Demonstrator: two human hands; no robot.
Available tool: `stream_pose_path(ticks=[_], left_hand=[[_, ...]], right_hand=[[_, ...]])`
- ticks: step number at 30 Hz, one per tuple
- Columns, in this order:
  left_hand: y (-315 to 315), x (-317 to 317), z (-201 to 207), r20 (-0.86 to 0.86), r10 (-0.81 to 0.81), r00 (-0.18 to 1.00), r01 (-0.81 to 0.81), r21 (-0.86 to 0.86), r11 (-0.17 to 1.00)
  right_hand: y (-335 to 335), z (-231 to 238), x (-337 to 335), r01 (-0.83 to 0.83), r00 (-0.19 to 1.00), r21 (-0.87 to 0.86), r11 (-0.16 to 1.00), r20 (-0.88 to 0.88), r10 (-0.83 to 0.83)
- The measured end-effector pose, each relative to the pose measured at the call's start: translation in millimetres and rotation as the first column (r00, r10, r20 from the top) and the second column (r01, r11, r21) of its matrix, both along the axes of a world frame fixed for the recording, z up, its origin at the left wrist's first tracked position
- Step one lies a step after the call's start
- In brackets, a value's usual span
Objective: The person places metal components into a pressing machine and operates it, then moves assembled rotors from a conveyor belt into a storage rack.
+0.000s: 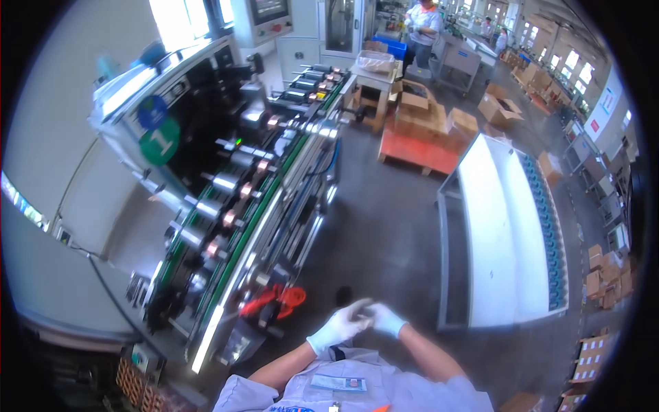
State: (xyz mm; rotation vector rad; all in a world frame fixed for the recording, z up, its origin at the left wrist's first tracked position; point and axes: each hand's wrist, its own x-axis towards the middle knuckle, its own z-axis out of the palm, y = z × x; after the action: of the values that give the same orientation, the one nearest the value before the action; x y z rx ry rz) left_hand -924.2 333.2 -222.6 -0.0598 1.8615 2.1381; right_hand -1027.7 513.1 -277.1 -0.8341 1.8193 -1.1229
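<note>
My left hand (338,327) and my right hand (387,321) meet in front of my chest, both in white work gloves. The left fingertips look grey and bend toward the right hand. Closed fingers of both hands touch each other; anything between them is too blurred to make out. To the left of my hands runs a conveyor (257,206) with green rails. Several silver cylinders with copper-coloured bands, which look like motor rotors (225,182), lie across it in a row. Nearest my left hand on that side is an orange-red part (292,296) by the conveyor's near end.
A white slanted rack (504,226) with a row of teal parts along its edge stands at right. Cardboard boxes (419,117) sit on a red pallet (415,151) ahead. Behind the conveyor is a machine housing (130,86). A person (424,27) stands at the far end.
</note>
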Motion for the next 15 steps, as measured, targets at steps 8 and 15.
stream_pose_path(ticks=[8, 15], left_hand=[[-35.6, -253.2, 46.7, 0.129, 0.124, 0.984, -0.145, 0.161, 0.976], [-75.6, -416.6, 42.9, 0.197, 0.291, 0.936, -0.326, 0.182, 0.928]], right_hand=[[1.8, 55.8, -224.9, 0.311, 0.949, 0.232, 0.922, -0.127, -0.288], [-47.5, 45.5, -399.2, 0.145, 0.976, 0.214, 0.966, 0.129, -0.175]])
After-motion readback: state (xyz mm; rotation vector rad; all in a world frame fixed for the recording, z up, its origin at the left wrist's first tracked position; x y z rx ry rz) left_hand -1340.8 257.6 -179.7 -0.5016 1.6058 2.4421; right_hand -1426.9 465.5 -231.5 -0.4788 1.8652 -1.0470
